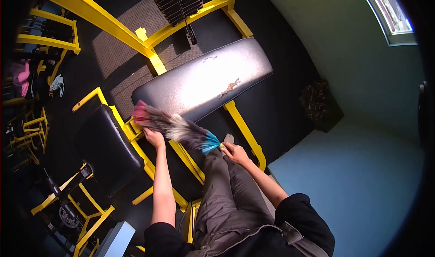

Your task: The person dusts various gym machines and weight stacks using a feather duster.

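Observation:
My right hand [235, 153] is closed round the short handle of a fluffy duster [182, 128], beside its blue end. The duster has pink, dark grey, white and blue bands and stretches up and left over the near edge of a worn black padded bench [195, 82]. Close under the duster's pink tip is my left hand [154, 137], next to the yellow frame [132, 129]. Its fingers are partly hidden by the fluff, so whether they grip the duster or the frame does not show. Torn patches mark the bench's cover.
A smaller black pad [108, 146] on the yellow frame stands to the left. Behind the bench hangs a weight stack [176, 3]. More yellow gym machines fill the left side. On the right are a green wall [335, 39], a dark textured object [319, 104] and a blue surface [353, 180].

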Action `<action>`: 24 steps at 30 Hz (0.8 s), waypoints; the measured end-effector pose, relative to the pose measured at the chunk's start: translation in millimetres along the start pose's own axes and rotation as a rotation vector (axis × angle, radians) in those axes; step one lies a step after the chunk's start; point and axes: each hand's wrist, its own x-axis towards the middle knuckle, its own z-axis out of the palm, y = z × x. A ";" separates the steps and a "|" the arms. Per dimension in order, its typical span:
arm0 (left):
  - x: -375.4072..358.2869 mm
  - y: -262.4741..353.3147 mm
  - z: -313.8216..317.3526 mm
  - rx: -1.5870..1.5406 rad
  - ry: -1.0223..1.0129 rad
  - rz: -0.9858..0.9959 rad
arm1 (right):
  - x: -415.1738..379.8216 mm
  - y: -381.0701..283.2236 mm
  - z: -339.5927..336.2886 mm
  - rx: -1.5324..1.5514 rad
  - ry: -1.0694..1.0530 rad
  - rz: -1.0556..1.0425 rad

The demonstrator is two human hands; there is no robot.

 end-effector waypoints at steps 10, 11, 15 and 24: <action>-1.2 15.8 -1.6 -0.025 0.085 0.058 | 12.6 79.5 -11.0 0.681 0.442 0.528; -2.0 19.3 -2.7 -0.020 0.093 0.060 | 8.1 62.8 0.4 0.582 0.416 0.510; -0.7 19.2 -3.7 -0.020 0.093 0.077 | -31.5 16.7 41.7 0.338 0.126 0.224; 1.9 82.8 -137.1 -0.623 0.763 0.069 | -17.6 19.6 1.2 0.253 0.268 0.263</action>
